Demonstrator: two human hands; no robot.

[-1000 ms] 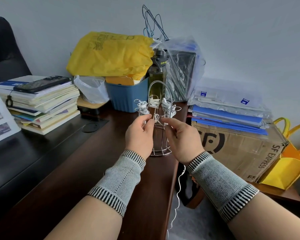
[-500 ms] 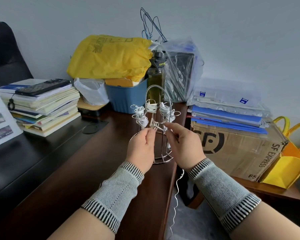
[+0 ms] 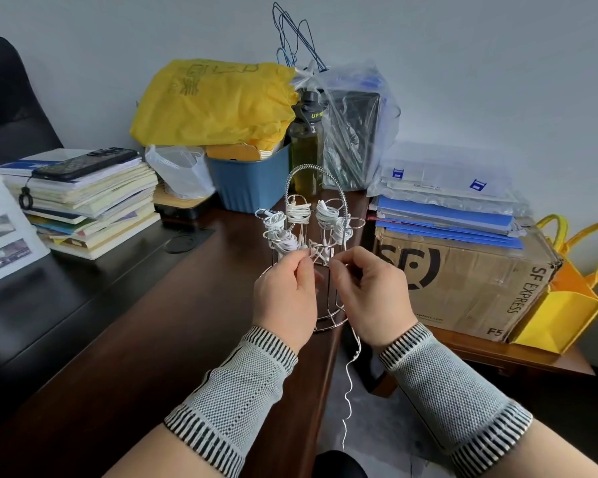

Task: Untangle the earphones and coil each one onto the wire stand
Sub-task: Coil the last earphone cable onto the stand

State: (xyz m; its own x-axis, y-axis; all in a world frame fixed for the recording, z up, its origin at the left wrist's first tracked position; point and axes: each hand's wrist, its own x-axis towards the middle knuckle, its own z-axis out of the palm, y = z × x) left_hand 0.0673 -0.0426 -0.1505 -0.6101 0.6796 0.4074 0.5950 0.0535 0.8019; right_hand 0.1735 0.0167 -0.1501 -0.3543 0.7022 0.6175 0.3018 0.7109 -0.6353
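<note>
A metal wire stand (image 3: 328,315) with an arched handle stands at the right edge of the dark wooden desk (image 3: 173,322). Several white earphone bundles (image 3: 297,212) are coiled on its upper arms. Just in front of the stand, my left hand (image 3: 285,298) and my right hand (image 3: 370,294) both pinch a white earphone cable (image 3: 320,254) at one of the lower arms. The loose end of that cable (image 3: 351,377) hangs down past the desk edge below my right hand.
A blue bin (image 3: 252,182), yellow bag (image 3: 214,103) and green bottle (image 3: 306,153) crowd the back of the desk. A book stack with a phone (image 3: 83,198) sits left. A cardboard box (image 3: 463,281) under blue folders and a yellow tote (image 3: 563,298) stand right.
The view has tilted so the stand and hands sit lower in the frame. Both hands stay at the stand, fingers closer together on the cable.
</note>
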